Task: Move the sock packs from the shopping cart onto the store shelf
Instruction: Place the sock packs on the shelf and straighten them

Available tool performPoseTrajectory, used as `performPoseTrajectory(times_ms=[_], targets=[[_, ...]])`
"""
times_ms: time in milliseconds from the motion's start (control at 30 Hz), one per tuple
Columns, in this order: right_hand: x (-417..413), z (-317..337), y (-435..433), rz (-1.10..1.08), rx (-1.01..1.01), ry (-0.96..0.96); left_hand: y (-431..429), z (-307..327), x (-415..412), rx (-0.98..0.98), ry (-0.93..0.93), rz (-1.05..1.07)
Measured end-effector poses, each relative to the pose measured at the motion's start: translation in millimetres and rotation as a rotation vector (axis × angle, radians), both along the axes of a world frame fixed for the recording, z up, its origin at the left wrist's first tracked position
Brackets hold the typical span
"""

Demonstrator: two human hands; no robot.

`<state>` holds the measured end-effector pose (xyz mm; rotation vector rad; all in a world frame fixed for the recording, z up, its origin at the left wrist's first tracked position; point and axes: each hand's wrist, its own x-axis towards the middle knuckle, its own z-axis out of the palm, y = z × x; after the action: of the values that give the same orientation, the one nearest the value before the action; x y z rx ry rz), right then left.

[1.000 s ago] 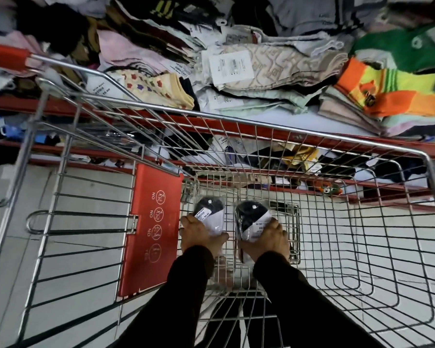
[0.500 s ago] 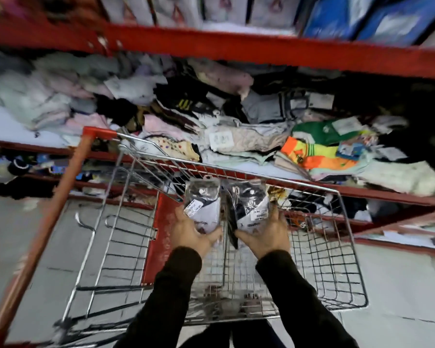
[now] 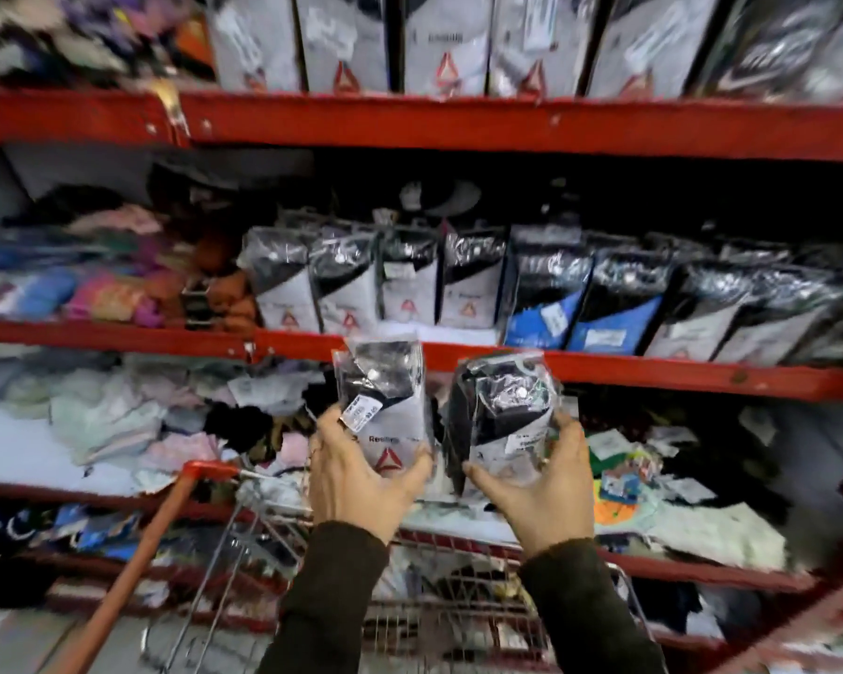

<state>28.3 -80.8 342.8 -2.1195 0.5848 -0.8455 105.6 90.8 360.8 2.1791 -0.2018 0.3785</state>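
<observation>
1. The left hand (image 3: 361, 479) is gripping one sock pack (image 3: 385, 406) upright, fingers wrapped around its lower half; a red triangle logo and partial lettering "Ree" are showing.
2. The right hand (image 3: 546, 488) is clasping a second pack (image 3: 502, 420), tilted slightly left, label unreadable.
3. Both packs are now hovering before the red shelf (image 3: 604, 369), having risen from inside the shopping cart (image 3: 244, 537) a second ago.
</observation>
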Motion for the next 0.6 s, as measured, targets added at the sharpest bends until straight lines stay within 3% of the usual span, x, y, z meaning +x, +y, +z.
performPoseTrajectory(times_ms=[267,600], targets=[[76.7,77.8,-31.3,-0.02,-0.078,-0.264,-41.1,82.4,71.7,-0.067,-0.288,-0.029],[166.4,66.9,-29.2,-0.138,-0.086,-0.283,-77.0,72.0,140.5,-0.055,-0.234,-0.013]])
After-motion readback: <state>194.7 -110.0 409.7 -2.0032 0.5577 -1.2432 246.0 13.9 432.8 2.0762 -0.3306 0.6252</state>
